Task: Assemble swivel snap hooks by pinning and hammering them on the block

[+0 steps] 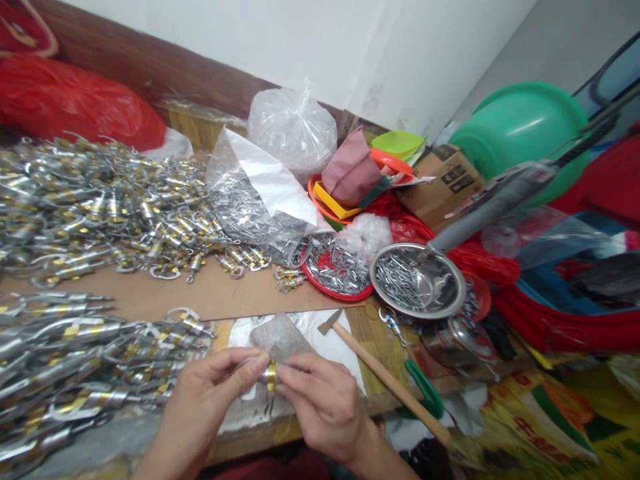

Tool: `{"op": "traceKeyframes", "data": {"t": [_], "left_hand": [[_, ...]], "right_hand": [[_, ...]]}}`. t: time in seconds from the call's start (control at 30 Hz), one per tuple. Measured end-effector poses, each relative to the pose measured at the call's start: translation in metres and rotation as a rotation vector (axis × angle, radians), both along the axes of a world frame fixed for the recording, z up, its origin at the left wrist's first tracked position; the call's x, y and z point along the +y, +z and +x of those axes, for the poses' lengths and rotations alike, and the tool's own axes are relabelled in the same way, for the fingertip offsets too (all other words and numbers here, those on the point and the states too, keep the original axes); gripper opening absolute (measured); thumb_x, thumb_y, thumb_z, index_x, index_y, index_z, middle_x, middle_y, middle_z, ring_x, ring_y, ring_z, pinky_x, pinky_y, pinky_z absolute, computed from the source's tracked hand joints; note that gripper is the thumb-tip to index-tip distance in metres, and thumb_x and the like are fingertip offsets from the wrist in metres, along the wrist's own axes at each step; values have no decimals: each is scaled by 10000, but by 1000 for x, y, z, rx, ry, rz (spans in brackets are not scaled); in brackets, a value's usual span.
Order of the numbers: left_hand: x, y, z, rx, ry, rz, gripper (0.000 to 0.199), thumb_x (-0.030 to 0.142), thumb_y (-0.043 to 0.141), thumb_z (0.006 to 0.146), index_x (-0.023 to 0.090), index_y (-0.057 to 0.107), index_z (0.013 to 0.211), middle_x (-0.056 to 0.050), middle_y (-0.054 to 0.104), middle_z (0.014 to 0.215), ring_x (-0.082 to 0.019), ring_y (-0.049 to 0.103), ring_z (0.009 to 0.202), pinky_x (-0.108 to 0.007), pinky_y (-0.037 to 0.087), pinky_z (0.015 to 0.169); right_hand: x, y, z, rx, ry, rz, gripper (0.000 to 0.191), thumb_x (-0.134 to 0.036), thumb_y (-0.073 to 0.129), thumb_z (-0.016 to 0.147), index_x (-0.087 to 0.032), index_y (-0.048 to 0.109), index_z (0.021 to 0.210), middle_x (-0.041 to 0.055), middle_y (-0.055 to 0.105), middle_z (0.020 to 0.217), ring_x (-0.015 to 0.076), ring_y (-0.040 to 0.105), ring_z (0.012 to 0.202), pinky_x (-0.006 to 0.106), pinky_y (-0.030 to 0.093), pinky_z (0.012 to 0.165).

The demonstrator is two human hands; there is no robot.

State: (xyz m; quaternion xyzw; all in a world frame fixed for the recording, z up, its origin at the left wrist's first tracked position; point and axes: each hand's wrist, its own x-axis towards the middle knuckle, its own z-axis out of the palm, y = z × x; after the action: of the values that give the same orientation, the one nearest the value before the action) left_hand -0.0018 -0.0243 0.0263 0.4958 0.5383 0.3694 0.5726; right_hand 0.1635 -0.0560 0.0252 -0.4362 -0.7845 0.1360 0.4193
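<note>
My left hand [210, 393] pinches one side of a small silver metal fitting with a brass-coloured band [271, 375]. On its other side, the fingertips of my right hand [325, 400] are closed on the same piece. Most of the fitting is hidden by my fingers. Just beyond my hands, a grey block [281, 339] lies on a white sheet [350, 353]. To the right of the block rests a hammer [385, 377] with a long wooden handle and a small head.
Silver-and-brass fittings form a large pile [100, 200] and a nearer group [75, 360] at left. A red tray [345, 293] and a steel bowl [460, 293] hold small metal parts. A grey-handled tool [495, 200] slants over the bowl. A green basin [525, 133] stands behind.
</note>
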Motion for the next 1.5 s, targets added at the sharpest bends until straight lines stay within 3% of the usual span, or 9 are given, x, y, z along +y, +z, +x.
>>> {"op": "traceKeyframes", "data": {"t": [0.27,0.37,0.47,0.63,0.87,1.03,1.17,1.37,1.5], "left_hand": [[-18,-8,13,-297,125,-97,566,310,702,606,258,493,1129,16,659,783,-146,616,816,-180,501,703],[-19,-6,15,-296,139,-131,635,333,684,624,252,410,1191,17,639,754,-150,627,766,-200,515,697],[-19,-6,17,-293,108,-133,698,346,671,632,245,343,1240,9,630,745,-167,633,731,-229,527,664],[-21,-12,21,-280,74,-118,719,357,641,655,225,303,1275,-7,623,739,-174,630,704,-256,515,658],[-17,-18,20,-263,57,-82,679,333,608,686,232,292,1279,17,563,663,-152,596,578,-240,482,504],[-11,-24,16,-355,-3,-133,782,259,633,669,289,176,1303,30,517,744,-140,591,582,-270,501,518],[-9,-27,15,-471,82,-152,869,154,667,592,317,180,1292,42,492,775,-128,579,549,-329,532,524],[-7,-26,18,-510,130,-176,856,129,668,568,290,220,1280,49,520,709,-147,589,553,-342,539,512],[-4,-25,19,-485,112,-179,873,129,672,568,284,207,1289,57,526,677,-142,588,524,-316,530,486]], "right_hand": [[-2,6,4,146,10,-358,144,-203,592,743,-149,707,811,53,658,692,111,596,587,179,472,525],[32,6,33,-88,-160,-350,161,-227,555,781,-172,700,824,42,680,786,114,620,720,183,486,665],[82,2,69,-499,-576,-322,277,-162,417,852,-178,619,1041,68,638,1022,142,579,941,244,432,835],[136,-12,95,-693,-649,-441,268,-87,482,758,-175,662,935,120,666,852,242,608,877,333,441,772],[145,-16,91,-748,-585,-482,367,-97,550,686,-205,611,1031,102,618,975,236,577,934,315,417,802],[148,-17,102,-611,-589,-455,330,-88,544,670,-170,643,974,102,623,980,223,574,926,300,410,822],[134,-14,100,-428,-552,-411,233,-138,487,747,-117,660,901,103,647,932,192,588,884,288,421,822],[66,3,46,-200,-188,-461,121,-191,554,749,-169,672,741,-10,663,685,112,611,636,193,467,600],[35,8,15,-158,108,-451,122,-161,556,763,-182,671,729,-4,645,678,106,584,652,189,430,621]]}}
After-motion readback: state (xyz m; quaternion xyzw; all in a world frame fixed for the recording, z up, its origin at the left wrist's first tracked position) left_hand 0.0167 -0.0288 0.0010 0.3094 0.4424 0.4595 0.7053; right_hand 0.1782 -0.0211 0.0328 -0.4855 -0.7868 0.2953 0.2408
